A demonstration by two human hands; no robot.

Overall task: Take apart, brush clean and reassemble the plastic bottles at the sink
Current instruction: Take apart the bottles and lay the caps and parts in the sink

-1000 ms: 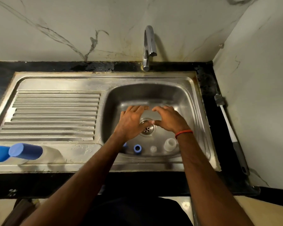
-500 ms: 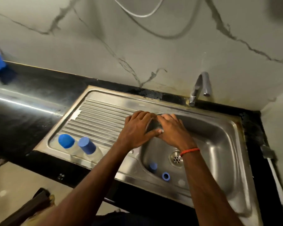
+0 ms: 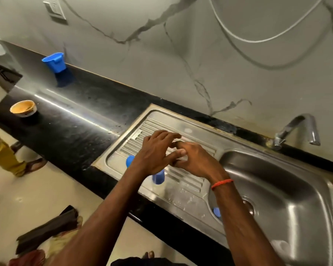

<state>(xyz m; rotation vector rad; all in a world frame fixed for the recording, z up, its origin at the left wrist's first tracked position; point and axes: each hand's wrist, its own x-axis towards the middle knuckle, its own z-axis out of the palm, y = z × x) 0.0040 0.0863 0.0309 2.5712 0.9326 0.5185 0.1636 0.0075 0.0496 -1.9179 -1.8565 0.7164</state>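
Head view, the only one. Both hands meet above the drainboard (image 3: 187,180), left of the basin (image 3: 277,181). The right hand (image 3: 197,162) has its fingers curled round a small pale clear piece (image 3: 181,151), likely a bottle part, held off the steel between the two hands. The left hand (image 3: 155,151) arches over it, fingers bent and spread, thumb reaching toward the piece. There is motion blur there, so I cannot tell whether it pinches the piece or only touches it.

Other task things:
- A blue-capped bottle (image 3: 158,177) is on the drainboard just under the left wrist.
- A second blue cap (image 3: 130,160) is beside it, half hidden by the hand.
- A loose blue part (image 3: 216,211) is in the basin by the right forearm.

Step, my guess: fitting or setting down the clear piece over the drainboard. To do it well:
- Hold the slippery plastic firmly with the right hand.
- Line the piece up square before any twist or press.
- Work low so a dropped piece doesn't roll.
- Keep the left wrist clear of the capped bottles so it doesn't knock them.

Writing: none readable. No label shows on the bottles, caps or tap (image 3: 296,129). The blue cup (image 3: 53,62) on the counter shows no print I can make out.
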